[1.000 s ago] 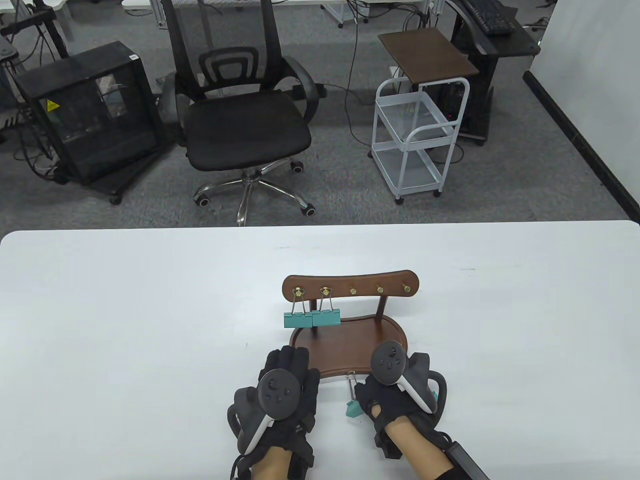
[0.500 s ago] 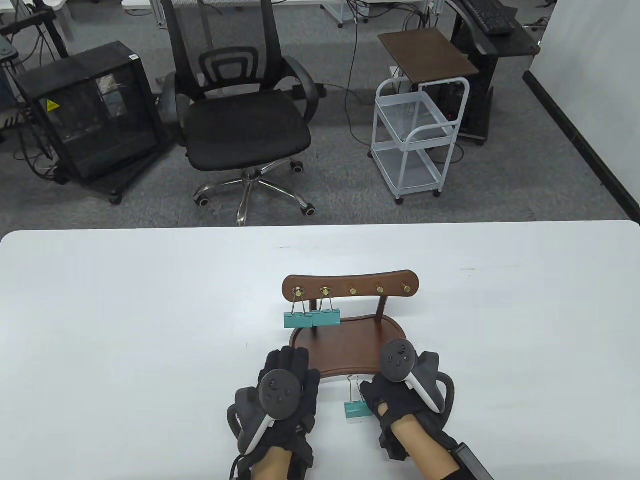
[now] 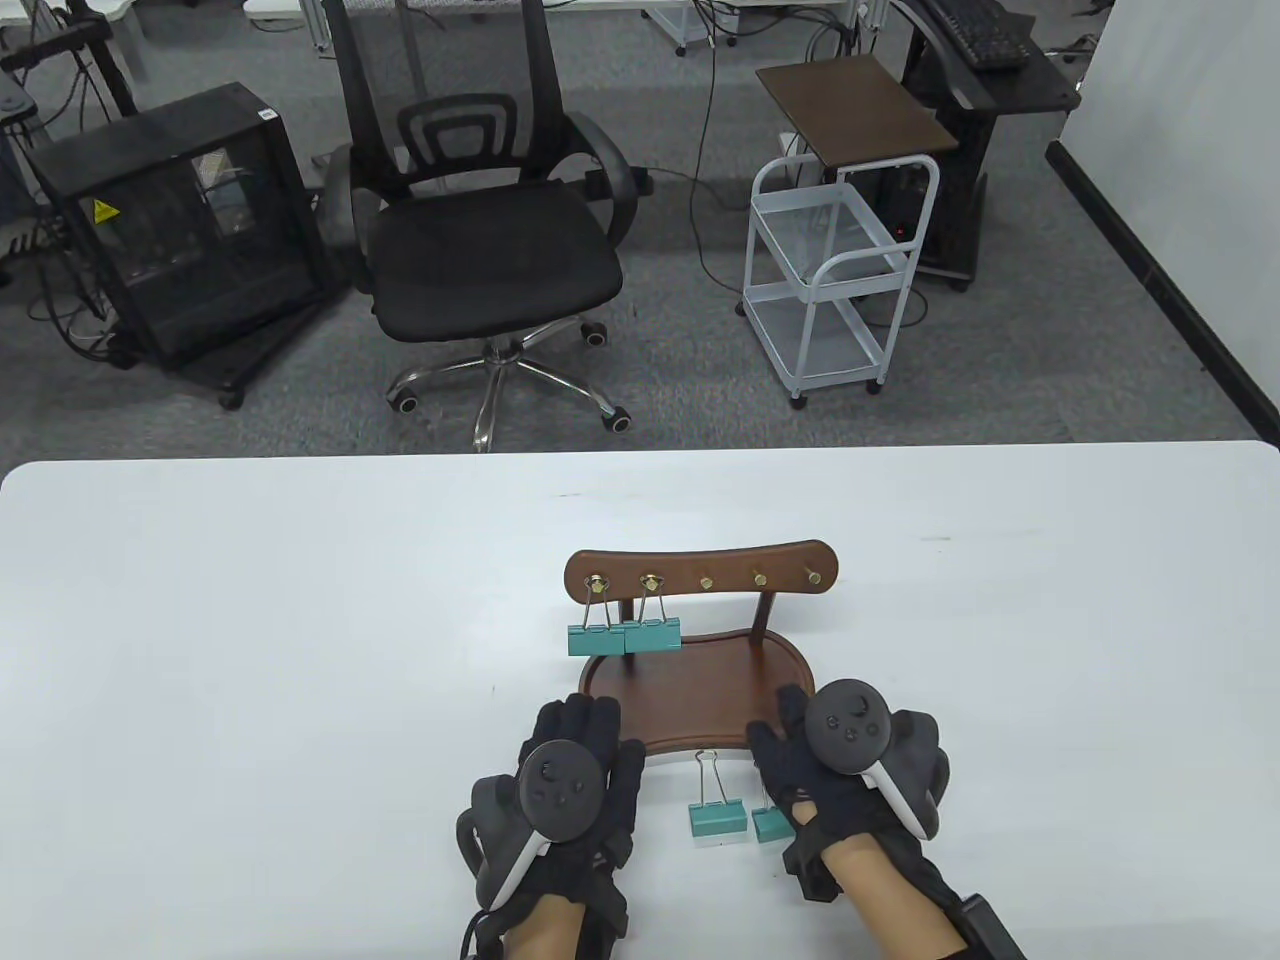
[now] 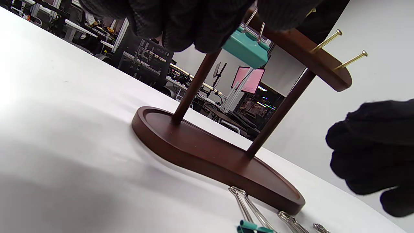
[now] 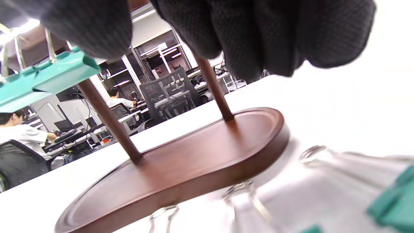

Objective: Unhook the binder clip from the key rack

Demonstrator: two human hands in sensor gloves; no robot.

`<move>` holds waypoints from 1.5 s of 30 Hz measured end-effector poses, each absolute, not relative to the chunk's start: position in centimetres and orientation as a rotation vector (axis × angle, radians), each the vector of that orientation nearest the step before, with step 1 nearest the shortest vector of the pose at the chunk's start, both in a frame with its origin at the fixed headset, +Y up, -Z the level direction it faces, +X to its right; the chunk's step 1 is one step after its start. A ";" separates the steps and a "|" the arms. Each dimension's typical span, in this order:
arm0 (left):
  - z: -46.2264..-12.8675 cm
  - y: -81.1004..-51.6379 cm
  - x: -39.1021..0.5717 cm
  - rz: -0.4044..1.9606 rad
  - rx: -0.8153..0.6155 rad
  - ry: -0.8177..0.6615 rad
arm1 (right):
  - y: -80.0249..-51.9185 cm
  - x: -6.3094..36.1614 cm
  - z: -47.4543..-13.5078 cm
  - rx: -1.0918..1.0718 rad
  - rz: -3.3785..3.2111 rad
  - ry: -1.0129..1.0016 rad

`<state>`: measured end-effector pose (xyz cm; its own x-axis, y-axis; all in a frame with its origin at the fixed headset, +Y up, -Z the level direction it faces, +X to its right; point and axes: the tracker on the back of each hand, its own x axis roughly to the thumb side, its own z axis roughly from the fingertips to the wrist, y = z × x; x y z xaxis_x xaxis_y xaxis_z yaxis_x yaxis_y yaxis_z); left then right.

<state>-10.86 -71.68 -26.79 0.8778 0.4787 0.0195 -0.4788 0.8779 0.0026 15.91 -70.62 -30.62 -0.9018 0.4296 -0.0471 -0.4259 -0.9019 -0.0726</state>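
The brown wooden key rack (image 3: 700, 575) stands on its tray base (image 3: 690, 690). Two teal binder clips (image 3: 596, 640) (image 3: 653, 635) hang from its two left hooks; the other three hooks are bare. A third teal clip (image 3: 717, 818) lies flat on the table in front of the base, and another clip (image 3: 772, 825) lies just right of it, by my right hand. My left hand (image 3: 580, 740) rests flat at the base's front left, holding nothing. My right hand (image 3: 790, 750) rests at the base's front right, fingers spread, holding nothing. A hanging clip (image 4: 245, 48) shows in the left wrist view.
The white table (image 3: 250, 650) stretches wide on both sides of the rack. An office chair (image 3: 490, 240) and a white cart (image 3: 830, 280) stand on the floor beyond the far edge. The rack base (image 5: 181, 168) fills the right wrist view.
My right hand let go of the clip it held, left it flat on the table, and moved right, uncovering a second loose clip. The left hand has stayed put.
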 end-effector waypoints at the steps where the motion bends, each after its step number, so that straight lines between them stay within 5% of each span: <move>1: -26.8 -71.7 -10.9 0.500 0.008 -0.019 | -70.5 16.2 -30.6 -0.080 2.715 -0.101; 20: -26.7 -71.7 -10.8 0.500 0.013 -0.019 | -72.8 20.5 -29.1 0.092 2.836 -0.367; 36: -26.7 -71.5 -11.9 0.485 0.088 0.106 | -73.2 22.0 -29.0 0.037 2.767 -0.388; 45: -27.3 -72.2 -13.6 0.788 0.105 0.185 | -73.5 22.3 -29.4 0.045 2.763 -0.350</move>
